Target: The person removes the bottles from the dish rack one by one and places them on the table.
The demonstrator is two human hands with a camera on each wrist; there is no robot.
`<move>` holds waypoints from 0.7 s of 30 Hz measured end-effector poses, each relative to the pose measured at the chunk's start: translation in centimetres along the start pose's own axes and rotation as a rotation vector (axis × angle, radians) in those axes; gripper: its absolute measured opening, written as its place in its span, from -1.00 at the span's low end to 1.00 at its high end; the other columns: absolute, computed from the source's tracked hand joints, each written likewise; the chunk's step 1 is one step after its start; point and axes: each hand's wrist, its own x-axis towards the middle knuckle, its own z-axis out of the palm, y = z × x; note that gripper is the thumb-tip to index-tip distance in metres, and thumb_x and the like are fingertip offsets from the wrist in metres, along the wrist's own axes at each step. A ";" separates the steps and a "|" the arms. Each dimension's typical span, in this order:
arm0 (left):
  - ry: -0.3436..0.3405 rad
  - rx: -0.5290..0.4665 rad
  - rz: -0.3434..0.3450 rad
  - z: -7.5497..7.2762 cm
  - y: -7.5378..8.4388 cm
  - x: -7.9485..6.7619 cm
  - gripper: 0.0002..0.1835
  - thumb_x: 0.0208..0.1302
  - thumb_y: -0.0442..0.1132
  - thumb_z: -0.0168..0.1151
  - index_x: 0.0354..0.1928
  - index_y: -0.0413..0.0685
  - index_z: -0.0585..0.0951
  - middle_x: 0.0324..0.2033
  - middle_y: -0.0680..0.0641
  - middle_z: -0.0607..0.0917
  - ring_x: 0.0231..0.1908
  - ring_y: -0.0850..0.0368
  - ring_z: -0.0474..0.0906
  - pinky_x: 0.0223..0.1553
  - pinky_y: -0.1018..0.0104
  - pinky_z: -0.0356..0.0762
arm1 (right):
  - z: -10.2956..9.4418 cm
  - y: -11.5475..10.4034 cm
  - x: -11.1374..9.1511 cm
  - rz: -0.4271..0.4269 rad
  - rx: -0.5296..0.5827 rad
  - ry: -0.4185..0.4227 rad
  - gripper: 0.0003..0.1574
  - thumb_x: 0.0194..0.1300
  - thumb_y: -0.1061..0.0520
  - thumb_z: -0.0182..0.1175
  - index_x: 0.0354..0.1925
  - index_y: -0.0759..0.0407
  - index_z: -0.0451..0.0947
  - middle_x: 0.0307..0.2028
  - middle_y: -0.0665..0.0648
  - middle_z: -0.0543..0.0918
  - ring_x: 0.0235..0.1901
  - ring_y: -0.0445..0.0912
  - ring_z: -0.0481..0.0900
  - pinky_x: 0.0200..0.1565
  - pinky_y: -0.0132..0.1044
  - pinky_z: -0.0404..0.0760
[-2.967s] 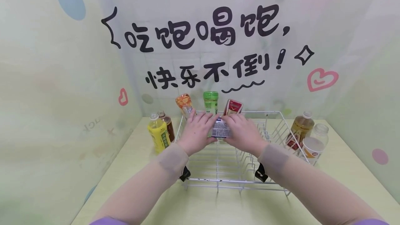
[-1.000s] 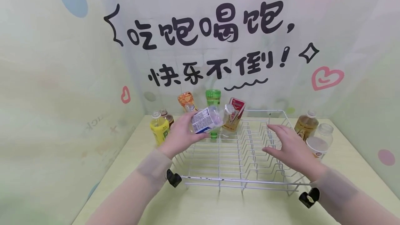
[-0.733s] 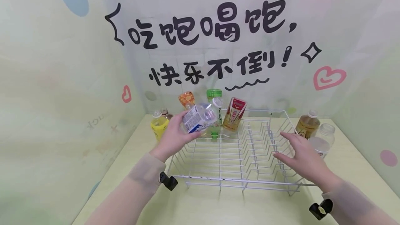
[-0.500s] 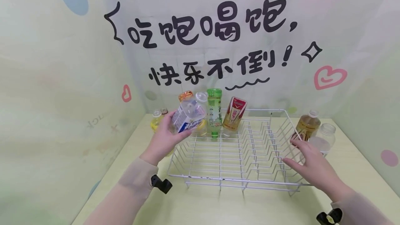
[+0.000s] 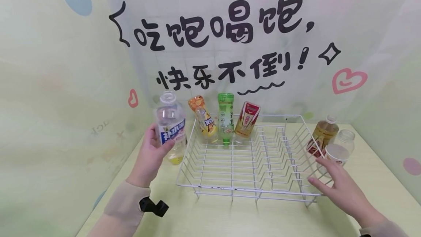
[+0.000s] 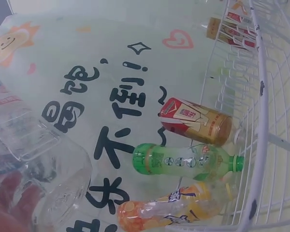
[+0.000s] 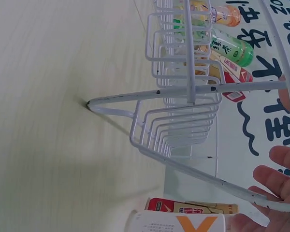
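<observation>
To the left of the white wire dish rack [image 5: 217, 188], my left hand [image 5: 146, 162] holds a clear plastic bottle [image 5: 169, 114] with a blue-and-white label, neck up. In the left wrist view the transparent bottle [image 6: 63, 179] covers much of the left side. My right hand [image 5: 345, 191] is at the rack's right front corner, fingers spread and holding nothing. In the rack's back row, an orange-labelled bottle [image 5: 204, 120], a green bottle [image 5: 225, 116] and a red-and-gold bottle [image 5: 247, 120] stand neck down.
Beyond the rack's right side, a brown drink bottle [image 5: 323, 134] and a clear wide-mouthed jar [image 5: 340, 149] with a white label stand on the table [image 5: 230, 222]. A yellow bottle [image 5: 176, 160] is mostly hidden behind the held bottle. A lettered wall [image 5: 279, 90] rises behind.
Both hands were together at the clear bottle over the rack's back. The left hand has carried it leftward and turned it neck up; the right hand released it and moved right and nearer.
</observation>
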 end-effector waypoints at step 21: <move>0.363 0.096 -0.133 -7.3 -5.7 -1.5 -0.28 0.35 -0.23 0.19 0.43 -0.03 0.05 0.23 -0.03 0.30 0.18 0.14 0.27 0.07 0.48 0.33 | 0.4 1.0 -1.3 0.011 0.039 0.001 -0.18 0.17 0.05 0.37 0.29 0.30 0.28 0.25 0.41 0.33 0.21 0.42 0.22 0.01 0.41 0.25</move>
